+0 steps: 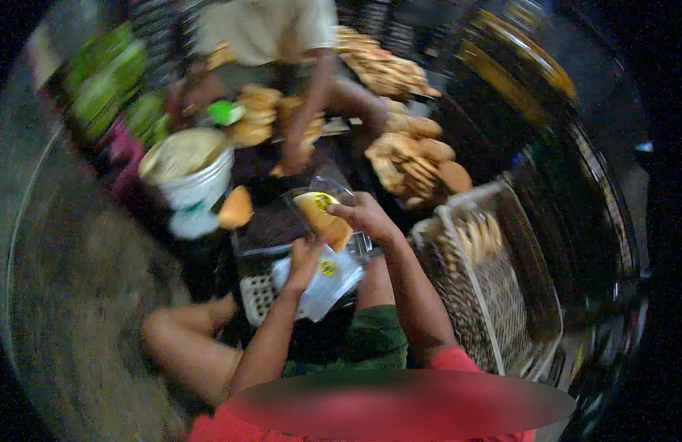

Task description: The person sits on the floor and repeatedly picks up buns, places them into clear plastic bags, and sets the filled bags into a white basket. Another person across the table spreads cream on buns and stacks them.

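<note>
My right hand (368, 215) grips the upper right edge of a transparent plastic bag (320, 201) with a yellow printed mark. A golden-brown piece of flat baked food (332, 231), perhaps bread, shows in or behind the bag; blur hides which. At its lower end, my left hand (306, 258) has its fingers closed on the bag or the food. Just below lies a stack of flat plastic bags (324, 290) with the same yellow mark. The stack rests over a crate with a perforated light side (258, 298), between my knees. Fingertips of my left hand are partly hidden.
Across from me, a person's arm (310, 110) reaches down among stacks of similar food (255, 116). More pieces lie in a pile (404, 166) at right, beside a plastic basket (479, 276) holding some. At left stand a white bucket (194, 182) and a loose orange-brown piece (236, 208).
</note>
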Demonstrator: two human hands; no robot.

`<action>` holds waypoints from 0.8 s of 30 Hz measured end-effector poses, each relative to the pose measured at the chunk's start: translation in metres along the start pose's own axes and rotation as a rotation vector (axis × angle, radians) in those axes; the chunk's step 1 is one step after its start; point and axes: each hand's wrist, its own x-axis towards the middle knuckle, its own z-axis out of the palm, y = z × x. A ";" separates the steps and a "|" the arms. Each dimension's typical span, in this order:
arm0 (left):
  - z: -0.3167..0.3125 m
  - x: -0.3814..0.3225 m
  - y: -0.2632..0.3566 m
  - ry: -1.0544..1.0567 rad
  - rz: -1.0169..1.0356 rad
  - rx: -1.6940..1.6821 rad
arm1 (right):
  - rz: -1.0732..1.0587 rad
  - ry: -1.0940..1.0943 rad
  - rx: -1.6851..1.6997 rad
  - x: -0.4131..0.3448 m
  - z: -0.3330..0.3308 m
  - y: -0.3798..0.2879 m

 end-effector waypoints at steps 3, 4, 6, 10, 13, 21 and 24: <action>-0.015 0.000 -0.019 0.330 0.286 0.801 | -0.151 0.276 -0.094 -0.018 -0.091 -0.011; -0.025 0.002 -0.029 0.284 0.009 1.137 | -0.201 0.298 -0.033 -0.025 -0.135 -0.012; -0.048 0.007 -0.052 0.032 -0.065 1.081 | -0.312 0.553 -0.182 -0.054 -0.225 0.005; -0.074 0.017 -0.086 0.019 0.029 0.929 | -0.100 0.982 -0.418 -0.127 -0.358 0.096; -0.070 0.018 -0.088 0.070 0.125 1.010 | 0.478 1.086 -0.850 -0.152 -0.389 0.179; -0.068 0.007 -0.042 0.421 -0.118 -0.222 | 0.327 1.026 -0.369 -0.117 -0.394 0.324; -0.079 0.010 -0.027 0.125 0.038 -0.100 | 0.280 0.840 -0.923 -0.111 -0.409 0.321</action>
